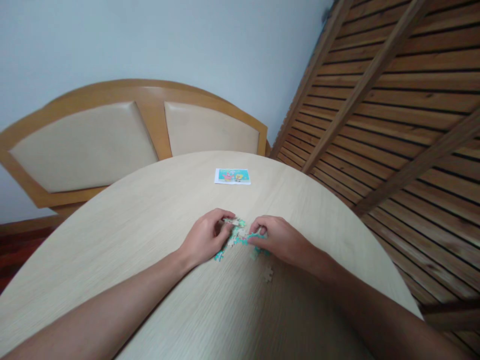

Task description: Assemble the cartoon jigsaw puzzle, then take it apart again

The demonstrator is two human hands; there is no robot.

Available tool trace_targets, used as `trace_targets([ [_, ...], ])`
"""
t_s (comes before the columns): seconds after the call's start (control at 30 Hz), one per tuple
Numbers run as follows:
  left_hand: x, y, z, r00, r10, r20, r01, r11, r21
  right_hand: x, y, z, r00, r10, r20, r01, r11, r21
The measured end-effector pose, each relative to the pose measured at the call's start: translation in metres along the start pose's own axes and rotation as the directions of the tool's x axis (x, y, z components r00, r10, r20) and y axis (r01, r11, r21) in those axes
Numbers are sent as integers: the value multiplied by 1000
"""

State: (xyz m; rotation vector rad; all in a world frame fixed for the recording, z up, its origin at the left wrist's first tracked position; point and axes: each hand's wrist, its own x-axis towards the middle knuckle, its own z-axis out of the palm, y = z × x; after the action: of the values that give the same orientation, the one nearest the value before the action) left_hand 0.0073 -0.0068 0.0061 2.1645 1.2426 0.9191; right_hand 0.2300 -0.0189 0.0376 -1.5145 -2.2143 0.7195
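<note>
A small heap of jigsaw puzzle pieces [242, 233], some turquoise and some pale, lies on the table between my hands. My left hand [210, 233] is at the heap's left side, thumb and fingers closed around pale puzzle pieces. On the right, my right hand [275, 236] pinches a turquoise puzzle piece between thumb and fingers, just over the heap. One turquoise piece [219, 256] lies beneath my left wrist side. Nearer to me rests a loose pale piece [267, 274]. Several pieces are partly hidden by my fingers.
A picture card [233, 176] with a pink and a yellow cartoon figure lies farther back on the round wooden table [157, 210]. Behind the table stands a wood-framed padded headboard [93, 140] against a pale wall. Slatted wooden panelling [375, 110] rises at the right.
</note>
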Motion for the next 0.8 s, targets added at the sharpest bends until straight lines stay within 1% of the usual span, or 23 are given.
trace_targets([
  [0.07, -1, 2, -1, 998, 47, 34, -48, 998, 36, 3, 2, 0, 1000, 17, 4, -18, 993, 114],
  [0.17, -2, 5, -2, 975, 192, 110, -200, 977, 70, 5, 5, 2, 1000, 15, -25, -7, 959, 283],
  [0.2, -2, 5, -2, 963, 235, 128, -245, 967, 64, 6, 5, 4, 999, 15, -29, -4, 942, 335],
  [0.27, -2, 6, -1, 951, 277, 135, -283, 959, 29, 7, 5, 8, 1000, 15, -11, -9, 896, 444],
  [0.4, 0, 5, -1, 961, 246, 123, -242, 969, -48, 10, 3, 13, 999, 16, 52, -44, 797, 602],
  [0.53, 0, 4, -2, 966, 231, 115, -221, 971, -95, 12, 2, 8, 994, 23, 108, -90, 742, 665],
  [0.6, -1, 5, -3, 973, 202, 108, -189, 975, -120, 13, 3, 5, 993, 16, 118, -91, 734, 673],
  [0.7, -1, 6, -4, 985, 145, 97, -132, 983, -130, 14, 4, 4, 995, 12, 98, -75, 745, 663],
  [0.8, 0, 8, -4, 982, 152, 116, -135, 980, -146, 13, 2, 6, 999, -3, 39, -22, 791, 611],
])
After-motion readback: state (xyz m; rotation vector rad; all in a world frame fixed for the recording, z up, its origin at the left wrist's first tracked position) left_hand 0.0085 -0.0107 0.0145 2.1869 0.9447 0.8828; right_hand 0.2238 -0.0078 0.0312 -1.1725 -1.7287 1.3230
